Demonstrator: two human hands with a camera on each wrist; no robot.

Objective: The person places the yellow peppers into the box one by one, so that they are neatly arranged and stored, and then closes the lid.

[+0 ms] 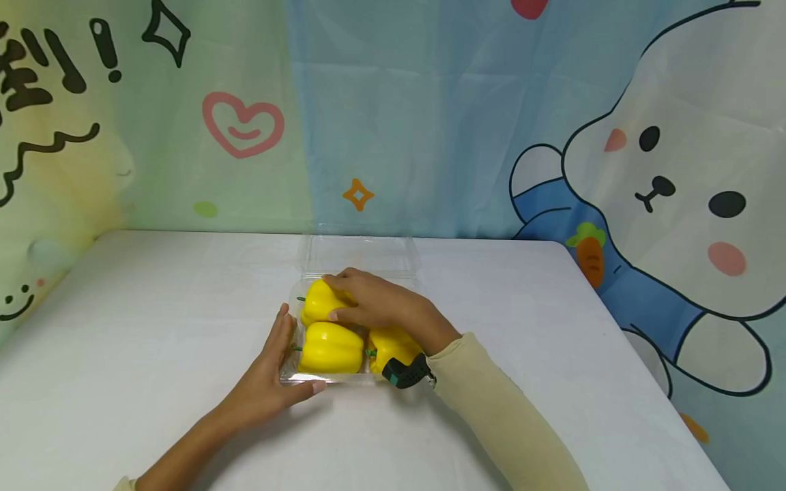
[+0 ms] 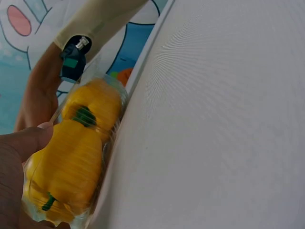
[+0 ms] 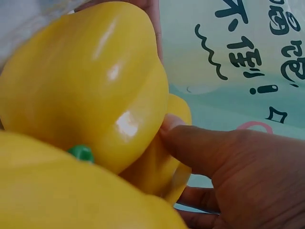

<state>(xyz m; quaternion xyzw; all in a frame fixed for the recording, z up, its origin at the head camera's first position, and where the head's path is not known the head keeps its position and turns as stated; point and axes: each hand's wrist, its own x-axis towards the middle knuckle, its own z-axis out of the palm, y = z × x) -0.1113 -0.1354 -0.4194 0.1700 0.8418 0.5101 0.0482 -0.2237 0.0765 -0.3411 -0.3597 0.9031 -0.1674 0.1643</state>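
A clear plastic box [image 1: 351, 379] with several yellow bell peppers in it stands on the table. My right hand [image 1: 376, 300] reaches over it and grips the far-left bell pepper [image 1: 315, 305], thumb on the near side; in the right wrist view part of this pepper [image 3: 151, 164] hides behind a nearer one. My left hand [image 1: 265, 374] touches the box's near-left corner, fingers straight along the left wall, thumb at the front rim. By that corner lies a second bell pepper [image 1: 331, 348], its green stem pointing left. Another bell pepper [image 1: 390, 345] sits at the right, partly under my right wrist.
The box's clear lid [image 1: 361, 256] stands folded back behind it, close to the table's far edge. A white cloth covers the table [image 1: 184, 293]. Behind hangs a printed cartoon curtain [image 1: 430, 136]. A dark wrist device [image 1: 405, 372] hangs near the right pepper.
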